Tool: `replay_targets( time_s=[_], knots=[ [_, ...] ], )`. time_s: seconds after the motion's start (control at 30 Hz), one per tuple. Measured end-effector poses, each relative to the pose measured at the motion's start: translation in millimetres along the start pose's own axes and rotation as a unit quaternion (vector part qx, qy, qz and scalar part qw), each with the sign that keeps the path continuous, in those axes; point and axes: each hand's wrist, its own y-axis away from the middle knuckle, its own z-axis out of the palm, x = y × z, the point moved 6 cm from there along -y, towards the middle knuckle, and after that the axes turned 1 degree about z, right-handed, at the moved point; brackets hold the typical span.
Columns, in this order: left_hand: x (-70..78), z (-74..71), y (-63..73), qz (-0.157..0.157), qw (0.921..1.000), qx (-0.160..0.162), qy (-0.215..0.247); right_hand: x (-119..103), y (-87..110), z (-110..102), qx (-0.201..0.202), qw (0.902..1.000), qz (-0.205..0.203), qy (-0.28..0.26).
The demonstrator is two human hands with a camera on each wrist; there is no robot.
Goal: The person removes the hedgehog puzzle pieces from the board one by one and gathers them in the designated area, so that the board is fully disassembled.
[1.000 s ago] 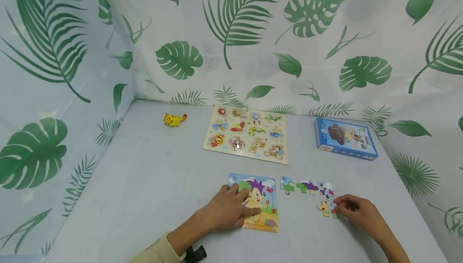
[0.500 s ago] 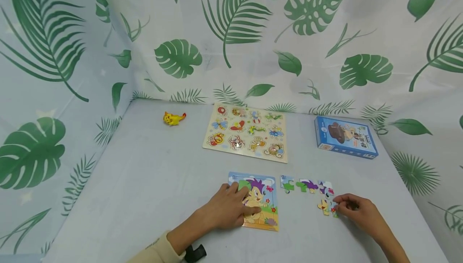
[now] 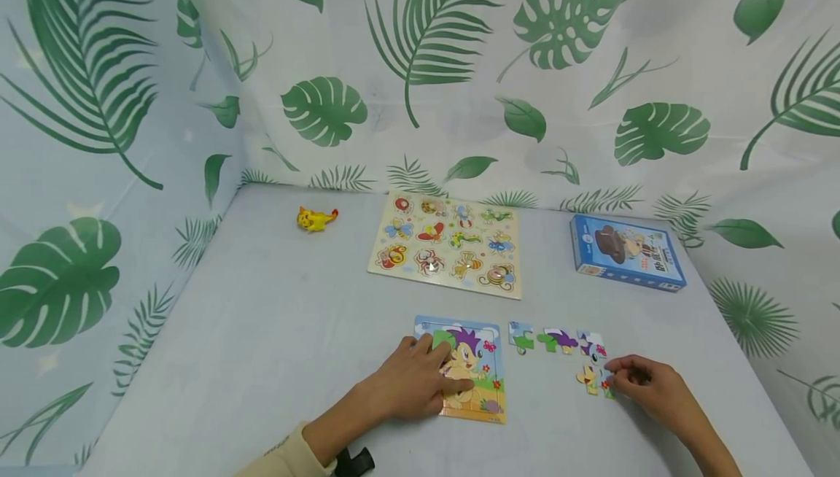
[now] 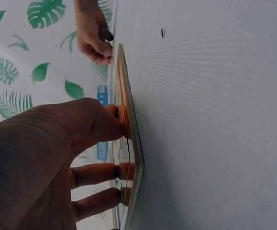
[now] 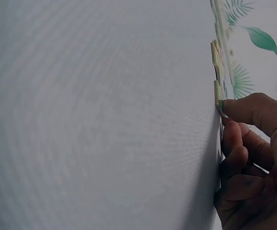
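Note:
A framed jigsaw puzzle board with a purple-haired cartoon hedgehog lies on the table. My left hand rests on its left part, fingers spread, and covers some of the picture. In the left wrist view the thumb and fingertips touch the face of the board. To the right, loose jigsaw pieces form a row along the top: a green one, a purple-and-green one and a purple-and-white one. Below is a yellow piece. Beside it, my right hand pinches a flowered jigsaw piece, partly hidden by the fingertips.
Behind the board lies a wooden insect peg puzzle. A blue box is at the back right, and a small yellow toy animal at the back left. Leaf-print cloth hangs behind and along both sides of the table.

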Motion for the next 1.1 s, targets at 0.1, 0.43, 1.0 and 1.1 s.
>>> replay_targets(
  time_s=[0.1, 0.43, 1.0, 1.1],
  knots=[
    [0.1, 0.4, 0.2, -0.001, 1.0, -0.002, 0.001, 1, 0.1, 0, 0.001, 1.0, -0.001, -0.004],
    [-0.6, 0.6, -0.3, -0.003, 1.0, -0.003, -0.004, 0, -0.2, 0, 0.0, 1.0, 0.004, 0.008],
    [0.4, -0.7, 0.1, -0.004, 1.0, 0.001, -0.002, -25, 8.0, -11, 0.057, 0.995, -0.072, 0.039],
    [0.0, 0.1, -0.1, -0.005, 1.0, -0.004, -0.002, -49, 5.9, -9, 0.065, 0.992, -0.101, 0.04]
  ],
)
